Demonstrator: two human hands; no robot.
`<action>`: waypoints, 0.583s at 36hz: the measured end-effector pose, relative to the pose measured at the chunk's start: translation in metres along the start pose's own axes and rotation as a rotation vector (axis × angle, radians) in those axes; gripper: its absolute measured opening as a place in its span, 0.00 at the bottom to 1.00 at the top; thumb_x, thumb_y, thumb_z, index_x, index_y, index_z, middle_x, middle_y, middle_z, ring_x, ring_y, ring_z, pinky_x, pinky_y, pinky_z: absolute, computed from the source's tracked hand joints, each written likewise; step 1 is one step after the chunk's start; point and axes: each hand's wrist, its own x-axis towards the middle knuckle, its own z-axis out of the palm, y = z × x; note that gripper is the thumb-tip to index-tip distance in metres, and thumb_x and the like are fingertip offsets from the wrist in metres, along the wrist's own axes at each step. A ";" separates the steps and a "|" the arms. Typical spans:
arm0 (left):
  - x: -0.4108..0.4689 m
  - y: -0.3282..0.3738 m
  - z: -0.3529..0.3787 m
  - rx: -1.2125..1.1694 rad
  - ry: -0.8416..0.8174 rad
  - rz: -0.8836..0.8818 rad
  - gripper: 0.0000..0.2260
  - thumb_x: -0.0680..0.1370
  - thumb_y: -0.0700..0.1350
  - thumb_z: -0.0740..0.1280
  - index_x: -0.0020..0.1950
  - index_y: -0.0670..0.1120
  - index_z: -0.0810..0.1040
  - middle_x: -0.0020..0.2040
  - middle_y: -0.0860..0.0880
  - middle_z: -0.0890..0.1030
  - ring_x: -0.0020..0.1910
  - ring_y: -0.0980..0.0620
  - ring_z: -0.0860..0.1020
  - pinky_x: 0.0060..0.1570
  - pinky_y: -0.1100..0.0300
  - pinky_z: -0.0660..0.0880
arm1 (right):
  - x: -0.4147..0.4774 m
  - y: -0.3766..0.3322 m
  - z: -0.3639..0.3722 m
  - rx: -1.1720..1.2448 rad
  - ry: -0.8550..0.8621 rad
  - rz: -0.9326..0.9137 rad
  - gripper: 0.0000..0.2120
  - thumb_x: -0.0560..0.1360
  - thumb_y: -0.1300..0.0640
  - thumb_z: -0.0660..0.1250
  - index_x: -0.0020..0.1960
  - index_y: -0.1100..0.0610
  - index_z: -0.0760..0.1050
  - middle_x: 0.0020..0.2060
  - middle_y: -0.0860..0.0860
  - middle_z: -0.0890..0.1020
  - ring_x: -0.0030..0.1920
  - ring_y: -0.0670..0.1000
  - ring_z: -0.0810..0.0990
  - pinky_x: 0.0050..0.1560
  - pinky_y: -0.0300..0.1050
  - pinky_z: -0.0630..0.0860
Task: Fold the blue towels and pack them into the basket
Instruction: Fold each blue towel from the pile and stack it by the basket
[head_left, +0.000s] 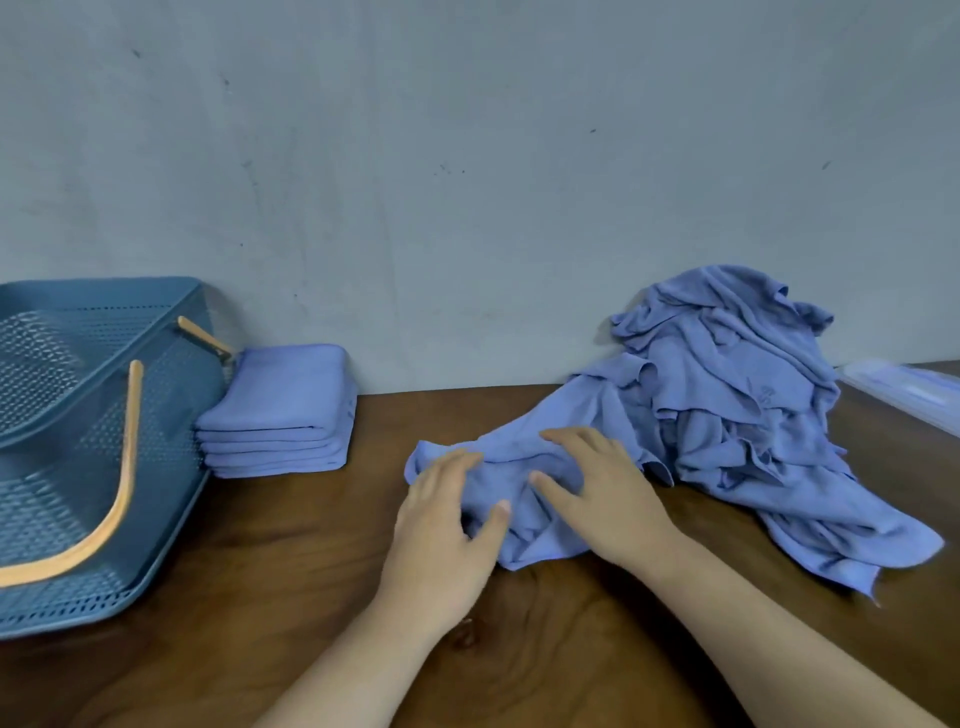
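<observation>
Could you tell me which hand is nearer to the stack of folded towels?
Left. The left hand rests on the crumpled towel, right of the stack; the right hand rests farther right on it.

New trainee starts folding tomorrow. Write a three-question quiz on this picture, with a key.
1. True or false: the stack of folded towels lies inside the basket.
2. Where is the pile of unfolded towels? A: in the basket. B: on the right, against the wall. C: on the folded stack.
3. Fill in: the left hand and the right hand both touch one crumpled ____.

Key
1. False: it sits on the table, beside the basket.
2. B.
3. Towel, lying in front of the pile.
</observation>
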 end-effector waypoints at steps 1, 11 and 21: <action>-0.002 0.001 0.000 0.037 -0.046 0.008 0.27 0.79 0.61 0.69 0.77 0.61 0.68 0.70 0.72 0.67 0.73 0.65 0.66 0.68 0.68 0.67 | 0.000 0.000 0.002 -0.043 -0.033 0.004 0.28 0.80 0.33 0.63 0.77 0.41 0.68 0.73 0.40 0.71 0.71 0.49 0.69 0.69 0.50 0.72; -0.001 0.007 -0.004 0.200 0.013 0.003 0.22 0.78 0.71 0.61 0.71 0.68 0.69 0.48 0.65 0.79 0.48 0.63 0.77 0.56 0.61 0.70 | -0.002 -0.016 0.008 0.018 -0.170 -0.128 0.04 0.76 0.45 0.68 0.49 0.42 0.78 0.45 0.42 0.79 0.47 0.43 0.79 0.48 0.52 0.79; 0.026 -0.017 -0.034 0.287 -0.270 0.051 0.20 0.81 0.67 0.55 0.65 0.65 0.79 0.61 0.70 0.78 0.61 0.62 0.74 0.65 0.51 0.73 | -0.001 -0.026 -0.037 0.336 -0.788 -0.358 0.12 0.79 0.63 0.72 0.57 0.49 0.86 0.53 0.48 0.85 0.56 0.49 0.83 0.66 0.55 0.77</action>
